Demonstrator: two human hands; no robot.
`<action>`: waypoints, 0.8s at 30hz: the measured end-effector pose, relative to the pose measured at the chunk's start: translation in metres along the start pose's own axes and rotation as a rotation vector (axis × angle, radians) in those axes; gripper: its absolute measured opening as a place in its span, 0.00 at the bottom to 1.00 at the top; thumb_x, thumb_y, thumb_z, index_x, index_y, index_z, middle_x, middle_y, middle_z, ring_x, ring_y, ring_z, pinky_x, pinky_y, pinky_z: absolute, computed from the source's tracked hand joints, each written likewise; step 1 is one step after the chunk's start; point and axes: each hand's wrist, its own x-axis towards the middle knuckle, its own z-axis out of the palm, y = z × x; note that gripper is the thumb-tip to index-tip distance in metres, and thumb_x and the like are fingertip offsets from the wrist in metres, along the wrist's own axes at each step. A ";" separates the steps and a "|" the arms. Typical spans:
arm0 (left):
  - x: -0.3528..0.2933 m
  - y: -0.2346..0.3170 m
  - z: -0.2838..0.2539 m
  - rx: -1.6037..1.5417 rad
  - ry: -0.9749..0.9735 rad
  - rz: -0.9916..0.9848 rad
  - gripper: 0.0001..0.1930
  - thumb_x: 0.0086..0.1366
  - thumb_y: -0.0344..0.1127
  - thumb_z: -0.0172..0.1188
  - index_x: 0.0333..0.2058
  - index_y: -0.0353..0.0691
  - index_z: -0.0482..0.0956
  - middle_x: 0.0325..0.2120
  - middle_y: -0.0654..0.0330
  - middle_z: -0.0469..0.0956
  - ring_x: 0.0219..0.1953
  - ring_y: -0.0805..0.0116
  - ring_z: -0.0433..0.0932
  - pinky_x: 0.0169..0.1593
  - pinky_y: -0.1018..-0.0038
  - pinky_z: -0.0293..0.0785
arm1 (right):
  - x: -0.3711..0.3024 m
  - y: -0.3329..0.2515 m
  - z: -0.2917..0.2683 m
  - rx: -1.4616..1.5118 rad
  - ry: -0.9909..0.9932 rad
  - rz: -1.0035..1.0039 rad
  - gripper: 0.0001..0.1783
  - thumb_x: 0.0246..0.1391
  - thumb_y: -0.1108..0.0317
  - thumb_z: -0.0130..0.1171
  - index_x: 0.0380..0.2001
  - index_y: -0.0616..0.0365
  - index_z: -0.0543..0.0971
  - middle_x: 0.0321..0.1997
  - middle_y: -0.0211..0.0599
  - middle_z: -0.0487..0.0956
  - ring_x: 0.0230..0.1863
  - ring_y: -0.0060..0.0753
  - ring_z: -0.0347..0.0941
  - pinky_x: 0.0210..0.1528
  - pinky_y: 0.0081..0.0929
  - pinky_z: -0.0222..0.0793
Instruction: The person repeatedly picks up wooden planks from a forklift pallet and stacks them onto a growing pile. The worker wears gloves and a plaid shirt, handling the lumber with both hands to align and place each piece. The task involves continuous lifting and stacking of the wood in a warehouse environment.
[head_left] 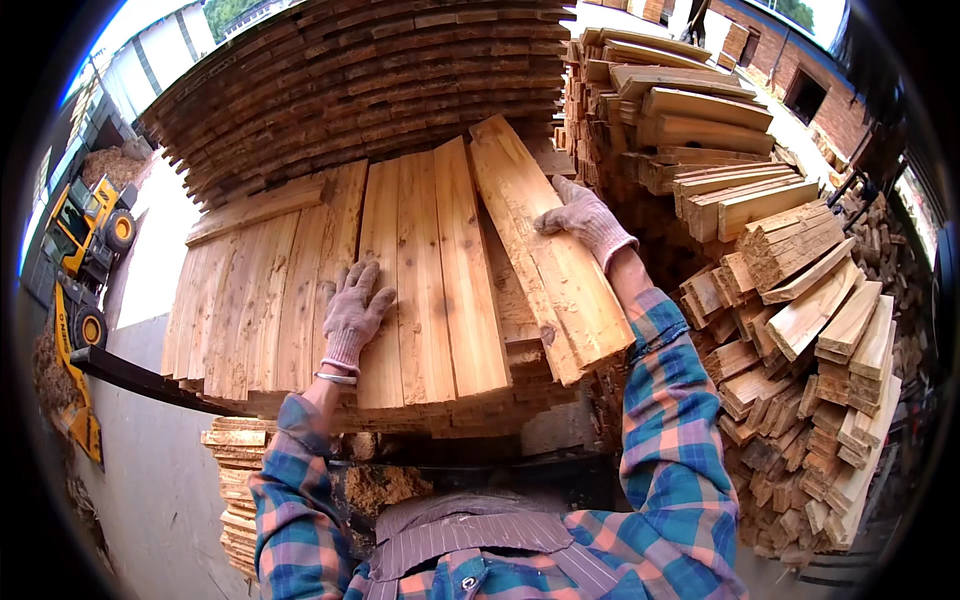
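Both my hands wear pale knitted work gloves. My left hand (354, 308) lies flat with fingers spread on a layer of light wooden planks (420, 270) set side by side. My right hand (588, 222) grips the right edge of a plank (520, 200), its thumb on the upper face; the fingers' far side is partly hidden. That plank lies slanted at the right end of the layer, partly over it, with another board seemingly against its near right part. A short narrow board (255, 212) lies across the far left ends of the layer.
A tall stack of boards (370, 90) rises behind the layer. Loose cut pieces (790, 310) are heaped on the right, and a smaller pile (238, 490) stands at lower left. A dark metal bar (140, 378) juts out left. A yellow loader (85, 230) stands farther left.
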 end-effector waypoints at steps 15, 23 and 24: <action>0.025 -0.079 -0.025 0.347 0.018 -0.222 0.36 0.66 0.64 0.39 0.65 0.46 0.58 0.65 0.47 0.56 0.67 0.46 0.53 0.67 0.52 0.48 | -0.041 0.072 -0.059 0.375 0.161 0.016 0.42 0.43 0.85 0.58 0.65 0.65 0.59 0.55 0.36 0.74 0.39 0.20 0.75 0.42 0.16 0.73; 0.031 -0.086 -0.017 0.316 0.016 -0.155 0.34 0.66 0.63 0.41 0.63 0.46 0.62 0.62 0.45 0.60 0.66 0.41 0.54 0.66 0.49 0.49 | -0.024 0.068 -0.029 0.167 0.147 -0.056 0.34 0.45 0.81 0.59 0.60 0.66 0.67 0.47 0.34 0.79 0.38 0.19 0.74 0.41 0.17 0.72; 0.031 -0.085 -0.018 0.307 0.026 -0.153 0.34 0.66 0.63 0.41 0.63 0.46 0.62 0.62 0.45 0.60 0.66 0.41 0.54 0.66 0.49 0.49 | -0.022 0.058 -0.029 0.110 0.164 -0.056 0.33 0.46 0.81 0.60 0.58 0.66 0.69 0.46 0.34 0.79 0.38 0.19 0.74 0.41 0.18 0.72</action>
